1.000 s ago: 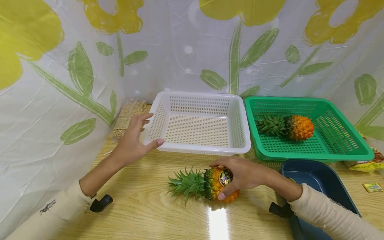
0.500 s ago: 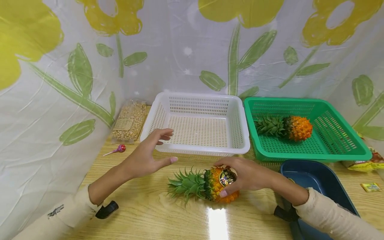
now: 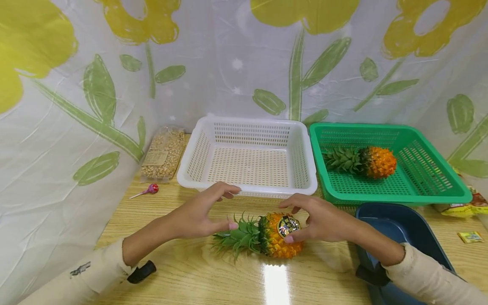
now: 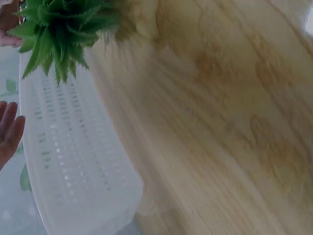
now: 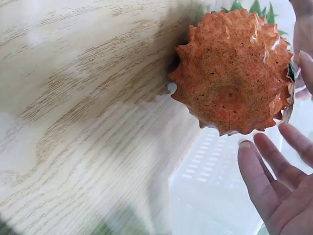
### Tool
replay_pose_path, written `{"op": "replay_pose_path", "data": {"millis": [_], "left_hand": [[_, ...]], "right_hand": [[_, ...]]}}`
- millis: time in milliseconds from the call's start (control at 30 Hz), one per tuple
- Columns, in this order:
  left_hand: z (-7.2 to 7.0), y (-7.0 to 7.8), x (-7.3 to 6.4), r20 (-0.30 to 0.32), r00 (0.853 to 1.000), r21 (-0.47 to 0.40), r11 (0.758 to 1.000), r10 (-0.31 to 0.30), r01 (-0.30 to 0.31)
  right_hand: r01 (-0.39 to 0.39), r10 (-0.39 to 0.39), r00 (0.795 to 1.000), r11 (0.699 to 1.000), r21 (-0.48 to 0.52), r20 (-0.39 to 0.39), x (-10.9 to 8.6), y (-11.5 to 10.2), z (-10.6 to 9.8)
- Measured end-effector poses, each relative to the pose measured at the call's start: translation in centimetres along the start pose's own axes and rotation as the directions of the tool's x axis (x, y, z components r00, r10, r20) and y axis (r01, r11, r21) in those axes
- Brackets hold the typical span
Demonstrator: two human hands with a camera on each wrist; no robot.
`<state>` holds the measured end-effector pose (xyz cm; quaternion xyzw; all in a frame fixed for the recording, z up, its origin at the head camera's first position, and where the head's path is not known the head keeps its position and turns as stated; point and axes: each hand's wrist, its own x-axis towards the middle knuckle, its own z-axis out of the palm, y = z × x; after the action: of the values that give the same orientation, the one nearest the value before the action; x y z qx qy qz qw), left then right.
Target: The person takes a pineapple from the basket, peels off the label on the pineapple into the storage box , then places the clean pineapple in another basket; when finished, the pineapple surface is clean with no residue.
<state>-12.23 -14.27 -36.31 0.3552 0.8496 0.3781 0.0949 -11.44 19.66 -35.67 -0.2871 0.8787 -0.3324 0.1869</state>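
Note:
In the head view, an orange pineapple point(image 3: 272, 245) with a round sticker lies on its side on the wooden table, green crown pointing left. My left hand point(image 3: 200, 214) hovers at the crown, thumb overlapping the leaf tips, fingers spread and loosely bent. Over the fruit's right end is my right hand point(image 3: 322, 218), thumb near the sticker and fingers arched behind. The right wrist view shows the spiky pineapple base point(image 5: 232, 73) with the right fingers point(image 5: 254, 176) spread below it, not wrapped round it. Crown leaves point(image 4: 61, 29) fill the upper left of the left wrist view.
Behind the hands stands a white basket point(image 3: 259, 189). A green basket point(image 3: 400, 198) to its right holds another pineapple point(image 3: 381, 163). A dark blue bin point(image 3: 392, 224) sits below the right forearm. A grain bag point(image 3: 162, 154) and lollipop point(image 3: 152, 188) lie left.
My left hand has come from the white basket's left edge down and right to the pineapple's crown. The right hand has shifted slightly right, its fingers loosening over the fruit. The pineapple stays in place.

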Motion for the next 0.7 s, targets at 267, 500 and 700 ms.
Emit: {"op": "replay_pose_path", "data": {"millis": [267,500,700], "left_hand": [[1.3,0.0,0.2,0.088,0.996,-0.014,1.000,-0.007,0.008],[2.5,-0.3,0.5,0.156,0.988,0.035,0.999,-0.016,0.010],[3.4,-0.6,0.6,0.234,0.972,0.091,0.996,-0.028,0.007]], "right_hand": [[0.031,-0.030,0.999,0.999,0.010,-0.038,-0.4,0.4,0.0],[0.005,-0.002,0.997,0.999,0.036,-0.079,-0.6,0.4,0.0],[0.016,-0.016,0.997,1.000,0.009,-0.072,-0.6,0.8,0.2]]}}
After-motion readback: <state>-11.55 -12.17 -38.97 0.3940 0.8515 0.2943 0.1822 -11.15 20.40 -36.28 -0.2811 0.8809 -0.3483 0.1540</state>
